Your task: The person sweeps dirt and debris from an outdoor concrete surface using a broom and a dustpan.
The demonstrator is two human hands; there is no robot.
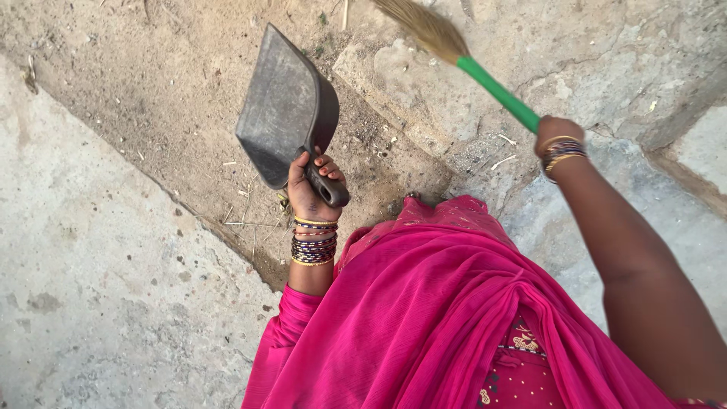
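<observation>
The left hand [309, 189] has its fingers clamped on the handle of a stiff, probably light grey dustpan [284, 110] at centre frame, while the right hand [554, 133] grips a green-handled broom [500, 91] at upper right.

The person wears a bright pink garment [439, 318] with gold embroidery and stacked bangles [314, 244] on both wrists.

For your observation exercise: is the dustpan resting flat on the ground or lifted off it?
Lifted. The left hand grips the dark dustpan by its handle, holding it tilted in the air above the dirt, its scoop pointing away from the person.
</observation>
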